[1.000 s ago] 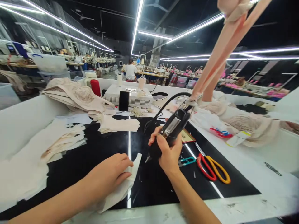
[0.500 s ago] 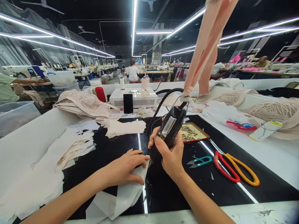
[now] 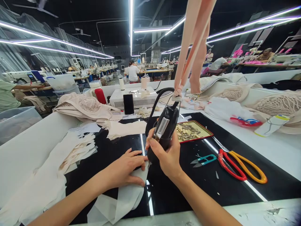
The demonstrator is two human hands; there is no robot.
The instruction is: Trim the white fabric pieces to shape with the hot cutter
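Note:
My left hand (image 3: 129,169) lies palm down with its fingers spread on a pale, thin fabric piece (image 3: 128,199), pressing it onto the black work surface. My right hand (image 3: 168,157) is wrapped around a black corded hand tool (image 3: 166,121) with a metal plate on its side. The tool leans, and its narrow tip is down beside the fabric's right edge, close to my left fingertips. Whether the tip touches the cloth I cannot tell. Pink elastic straps (image 3: 191,47) run up from the tool's top. Its black cable (image 3: 152,106) curves behind it.
Right of my hand are teal thread snips (image 3: 204,160), red and yellow-handled scissors (image 3: 242,164) and a tray of seeds (image 3: 199,137). Pale cut pieces (image 3: 44,179) are piled left. Behind stand a phone (image 3: 128,104) and a white box (image 3: 150,99). People sit at machines beyond.
The tool and my right hand have shifted slightly left, and the straps with them. My left hand stays on the fabric. The camera view has turned a little.

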